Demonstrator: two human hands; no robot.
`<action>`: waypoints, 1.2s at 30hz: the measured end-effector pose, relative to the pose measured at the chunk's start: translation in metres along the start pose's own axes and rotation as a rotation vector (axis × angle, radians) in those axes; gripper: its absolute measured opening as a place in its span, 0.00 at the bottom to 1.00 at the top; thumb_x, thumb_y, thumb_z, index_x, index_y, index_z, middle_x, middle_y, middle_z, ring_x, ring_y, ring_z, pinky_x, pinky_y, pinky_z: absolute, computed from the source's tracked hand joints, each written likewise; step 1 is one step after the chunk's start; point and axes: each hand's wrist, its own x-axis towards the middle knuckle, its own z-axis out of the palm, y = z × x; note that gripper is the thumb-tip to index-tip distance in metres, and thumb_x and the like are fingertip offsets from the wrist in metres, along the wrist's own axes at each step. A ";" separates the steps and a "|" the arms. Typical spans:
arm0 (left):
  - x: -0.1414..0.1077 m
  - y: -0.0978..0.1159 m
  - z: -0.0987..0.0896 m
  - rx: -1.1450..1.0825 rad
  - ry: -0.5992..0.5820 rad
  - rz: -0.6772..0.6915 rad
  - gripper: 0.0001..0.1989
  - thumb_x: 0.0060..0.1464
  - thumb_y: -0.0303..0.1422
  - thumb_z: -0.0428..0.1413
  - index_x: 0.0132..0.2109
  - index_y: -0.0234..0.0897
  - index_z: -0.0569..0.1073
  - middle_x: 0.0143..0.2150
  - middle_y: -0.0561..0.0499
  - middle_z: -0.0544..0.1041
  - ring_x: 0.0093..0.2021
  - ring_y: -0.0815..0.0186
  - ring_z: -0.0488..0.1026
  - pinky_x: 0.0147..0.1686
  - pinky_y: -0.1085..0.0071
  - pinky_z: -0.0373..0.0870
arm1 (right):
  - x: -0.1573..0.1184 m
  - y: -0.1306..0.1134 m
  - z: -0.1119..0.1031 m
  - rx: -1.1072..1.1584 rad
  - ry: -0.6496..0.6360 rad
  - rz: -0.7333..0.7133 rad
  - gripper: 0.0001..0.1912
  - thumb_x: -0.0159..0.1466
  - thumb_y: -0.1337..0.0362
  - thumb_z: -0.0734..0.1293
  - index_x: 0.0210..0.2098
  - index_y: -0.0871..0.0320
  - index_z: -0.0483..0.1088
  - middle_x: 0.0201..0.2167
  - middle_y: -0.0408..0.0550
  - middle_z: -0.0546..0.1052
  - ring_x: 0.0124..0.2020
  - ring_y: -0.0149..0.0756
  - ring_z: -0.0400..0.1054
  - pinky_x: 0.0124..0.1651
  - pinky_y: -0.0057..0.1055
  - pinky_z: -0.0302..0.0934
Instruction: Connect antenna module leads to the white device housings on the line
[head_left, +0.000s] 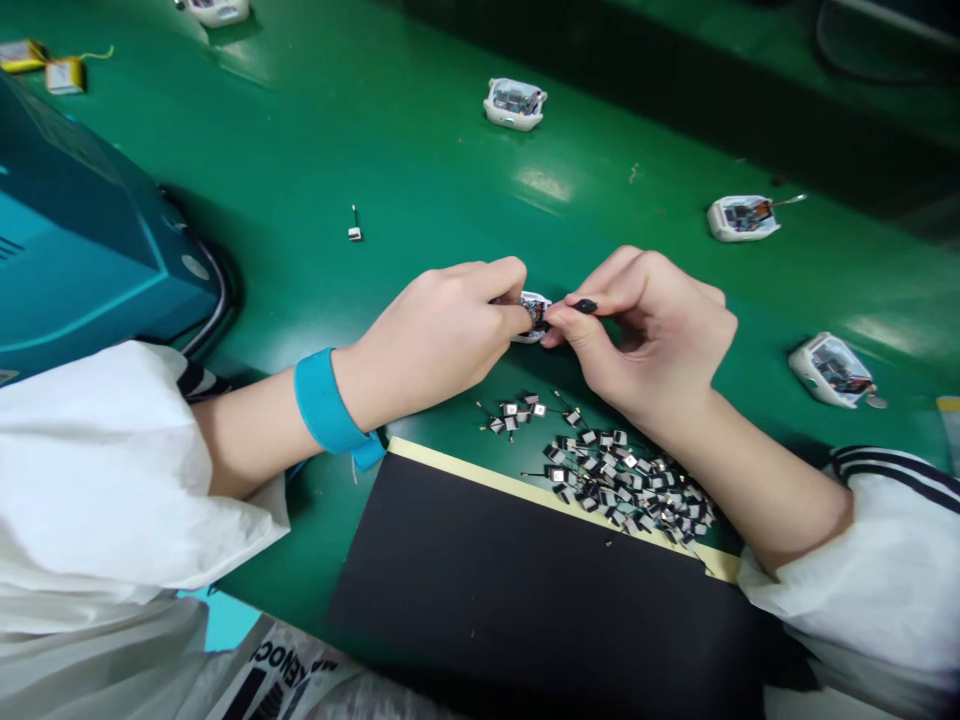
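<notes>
A small white device housing (535, 303) with a circuit board inside sits between my two hands, partly hidden by the fingers. My left hand (457, 325), a teal strap round its wrist, is closed on the housing from the left. Opposite it, my right hand (652, 325) pinches a slim black tool (585, 306). One end of that tool shows above the thumb; its other end, towards the housing, is hidden, so I cannot tell whether it touches the board. Below the hands lies a pile of small square modules with short leads (630, 480).
Several similar open housings stand around the green table, one (516, 105) beyond my hands. A lone module (355, 234) lies left of centre. A teal machine (82, 230) and yellow batteries (64, 75) are at the left. A black mat (525, 590) with a yellow edge lies in front.
</notes>
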 end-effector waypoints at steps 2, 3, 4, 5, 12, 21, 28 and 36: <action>0.000 -0.001 0.001 0.001 0.004 0.003 0.16 0.56 0.29 0.39 0.33 0.37 0.72 0.34 0.50 0.68 0.34 0.66 0.68 0.32 0.69 0.66 | 0.000 0.001 0.001 0.014 -0.003 0.026 0.12 0.57 0.56 0.62 0.23 0.57 0.60 0.22 0.42 0.67 0.29 0.31 0.66 0.31 0.33 0.62; 0.000 -0.001 0.001 0.009 0.007 0.008 0.16 0.56 0.29 0.39 0.34 0.38 0.72 0.34 0.50 0.68 0.34 0.67 0.68 0.32 0.69 0.67 | 0.001 0.001 0.002 0.021 -0.003 0.037 0.12 0.56 0.56 0.62 0.23 0.57 0.59 0.22 0.41 0.67 0.29 0.31 0.66 0.30 0.32 0.62; 0.000 -0.002 0.001 0.019 0.015 0.017 0.16 0.56 0.29 0.39 0.34 0.38 0.72 0.34 0.50 0.68 0.34 0.67 0.68 0.32 0.70 0.67 | 0.002 0.001 0.003 0.029 0.001 0.039 0.12 0.56 0.57 0.63 0.22 0.57 0.59 0.21 0.41 0.67 0.27 0.30 0.66 0.29 0.31 0.62; 0.000 -0.003 0.002 0.027 0.024 0.031 0.16 0.56 0.29 0.39 0.34 0.37 0.72 0.34 0.50 0.68 0.34 0.67 0.68 0.33 0.70 0.67 | 0.002 0.002 0.004 0.038 0.006 0.028 0.12 0.55 0.58 0.64 0.22 0.57 0.58 0.21 0.40 0.66 0.26 0.29 0.65 0.28 0.30 0.61; -0.009 0.001 -0.002 -0.041 0.099 0.072 0.17 0.54 0.30 0.44 0.49 0.26 0.64 0.36 0.44 0.70 0.37 0.63 0.67 0.39 0.67 0.67 | 0.007 -0.011 -0.017 0.016 -0.076 -0.228 0.09 0.53 0.71 0.65 0.25 0.57 0.57 0.23 0.41 0.67 0.26 0.27 0.64 0.29 0.27 0.60; -0.015 0.004 -0.004 -0.423 0.189 -0.095 0.31 0.49 0.25 0.45 0.60 0.35 0.45 0.48 0.45 0.66 0.48 0.63 0.63 0.48 0.64 0.63 | 0.008 -0.016 -0.043 -0.322 -0.306 -0.009 0.03 0.60 0.67 0.59 0.29 0.58 0.61 0.25 0.44 0.66 0.26 0.28 0.62 0.28 0.25 0.59; 0.002 -0.024 0.009 -0.443 0.075 -0.036 0.32 0.49 0.33 0.53 0.59 0.37 0.48 0.49 0.46 0.69 0.51 0.60 0.63 0.51 0.58 0.59 | 0.019 -0.015 -0.016 -0.561 -0.376 -0.214 0.08 0.60 0.65 0.58 0.34 0.59 0.68 0.30 0.48 0.70 0.32 0.32 0.64 0.36 0.30 0.63; 0.003 -0.021 0.011 -0.587 0.133 -0.074 0.32 0.47 0.31 0.56 0.57 0.37 0.51 0.44 0.48 0.72 0.44 0.65 0.69 0.44 0.67 0.67 | 0.021 -0.018 -0.009 -0.745 -0.330 -0.321 0.08 0.59 0.68 0.57 0.30 0.63 0.67 0.26 0.50 0.69 0.29 0.35 0.63 0.32 0.31 0.60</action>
